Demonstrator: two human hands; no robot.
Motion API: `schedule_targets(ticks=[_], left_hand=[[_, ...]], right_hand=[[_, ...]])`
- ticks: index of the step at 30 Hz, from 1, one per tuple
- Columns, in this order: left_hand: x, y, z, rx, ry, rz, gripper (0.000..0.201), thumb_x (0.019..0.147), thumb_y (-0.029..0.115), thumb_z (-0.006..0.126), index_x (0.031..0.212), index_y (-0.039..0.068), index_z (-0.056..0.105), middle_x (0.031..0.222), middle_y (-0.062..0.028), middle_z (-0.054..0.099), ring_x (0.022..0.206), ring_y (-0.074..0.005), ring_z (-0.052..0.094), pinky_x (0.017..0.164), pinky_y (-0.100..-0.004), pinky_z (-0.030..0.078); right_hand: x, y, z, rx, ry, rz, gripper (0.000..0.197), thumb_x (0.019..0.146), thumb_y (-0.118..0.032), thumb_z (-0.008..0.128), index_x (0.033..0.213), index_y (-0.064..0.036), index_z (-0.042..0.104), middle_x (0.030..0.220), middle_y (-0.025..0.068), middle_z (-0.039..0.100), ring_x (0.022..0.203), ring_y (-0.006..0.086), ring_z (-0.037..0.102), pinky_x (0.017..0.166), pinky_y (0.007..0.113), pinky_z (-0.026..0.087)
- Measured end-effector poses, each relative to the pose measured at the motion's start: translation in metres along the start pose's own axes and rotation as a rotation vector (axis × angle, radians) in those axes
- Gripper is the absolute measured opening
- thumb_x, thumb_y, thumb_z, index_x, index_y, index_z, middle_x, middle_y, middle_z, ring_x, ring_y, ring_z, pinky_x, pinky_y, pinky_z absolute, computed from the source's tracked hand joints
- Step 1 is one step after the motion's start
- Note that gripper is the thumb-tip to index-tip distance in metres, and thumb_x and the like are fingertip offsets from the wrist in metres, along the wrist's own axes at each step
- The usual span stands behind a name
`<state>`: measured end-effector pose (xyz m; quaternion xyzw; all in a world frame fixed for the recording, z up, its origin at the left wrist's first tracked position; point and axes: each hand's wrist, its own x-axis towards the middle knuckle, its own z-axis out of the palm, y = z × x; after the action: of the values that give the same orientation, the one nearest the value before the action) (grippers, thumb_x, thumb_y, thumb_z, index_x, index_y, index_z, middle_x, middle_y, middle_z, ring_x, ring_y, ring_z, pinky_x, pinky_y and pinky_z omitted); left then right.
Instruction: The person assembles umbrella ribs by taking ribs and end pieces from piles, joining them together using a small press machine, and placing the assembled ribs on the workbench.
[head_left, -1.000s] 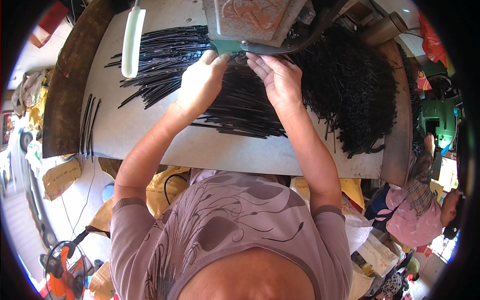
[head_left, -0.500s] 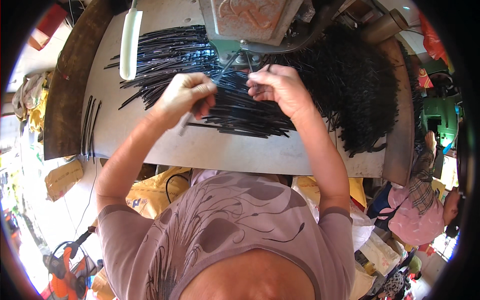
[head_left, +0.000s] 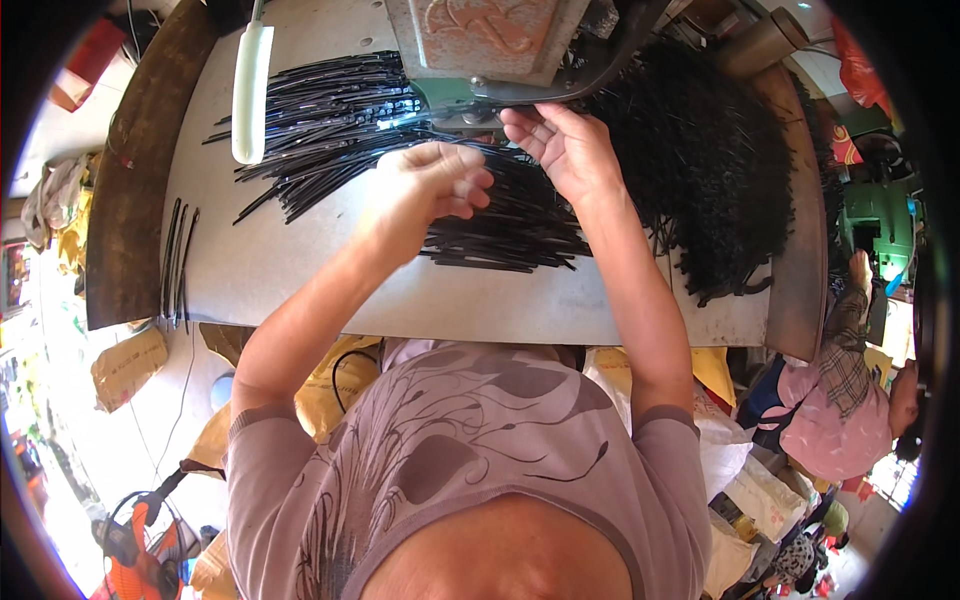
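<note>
My left hand (head_left: 428,190) is over the pile of thin black strips (head_left: 330,130), just in front of the machine. Its fingers are curled in toward the thumb, and whatever they may hold is hidden. My right hand (head_left: 570,155) is raised beside the machine's lower end (head_left: 480,110), under a dark curved bar (head_left: 570,88). The thumb and fingers of that hand are bent together by a dark edge; I cannot make out what is between them. More black strips (head_left: 500,240) lie below both hands.
A large bushy heap of black strips (head_left: 700,180) fills the table's right side. A white lamp (head_left: 252,95) hangs at the left, above the metal tabletop (head_left: 380,305). A few strips (head_left: 178,265) lie by the left rim. Another person (head_left: 835,420) is at the far right.
My left hand has moved right and turned, and the thin metallic thing seen by it before no longer shows. My right hand has gone slightly up, closer to the machine.
</note>
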<state>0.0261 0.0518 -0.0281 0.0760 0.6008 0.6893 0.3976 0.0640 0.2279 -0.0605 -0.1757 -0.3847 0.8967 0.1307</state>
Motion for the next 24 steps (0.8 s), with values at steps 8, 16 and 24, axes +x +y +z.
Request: schedule_targets(ticks=[8,16,24], left_hand=[[0.053,-0.001,-0.017,-0.402,0.088,0.037,0.016,0.081,0.017,0.057,0.082,0.002,0.053,0.068,-0.0086,0.059,0.053,-0.0125,0.053,0.048,-0.0224,0.042],[0.053,0.003,-0.02,-0.346,0.124,0.071,0.016,0.081,0.019,0.057,0.081,0.003,0.053,0.065,-0.0059,0.058,0.051,-0.0104,0.049,0.045,-0.0209,0.038],[0.05,0.003,-0.018,-0.326,0.123,0.085,0.019,0.081,0.021,0.056,0.081,0.002,0.053,0.064,-0.0055,0.058,0.051,-0.0098,0.049,0.044,-0.0201,0.037]], right_hand=[[0.005,0.002,0.007,0.054,0.022,-0.024,0.018,0.081,-0.006,0.051,0.09,0.0094,0.051,0.087,0.0185,0.057,0.078,0.0285,0.06,0.068,0.036,0.053],[0.0,0.005,0.013,0.08,0.047,-0.05,0.016,0.08,-0.004,0.053,0.09,0.0088,0.05,0.085,0.0186,0.058,0.076,0.0274,0.061,0.068,0.036,0.053],[-0.005,0.005,0.014,0.04,0.107,-0.042,0.016,0.082,-0.003,0.049,0.093,0.0099,0.049,0.092,0.02,0.056,0.084,0.0299,0.059,0.075,0.039,0.051]])
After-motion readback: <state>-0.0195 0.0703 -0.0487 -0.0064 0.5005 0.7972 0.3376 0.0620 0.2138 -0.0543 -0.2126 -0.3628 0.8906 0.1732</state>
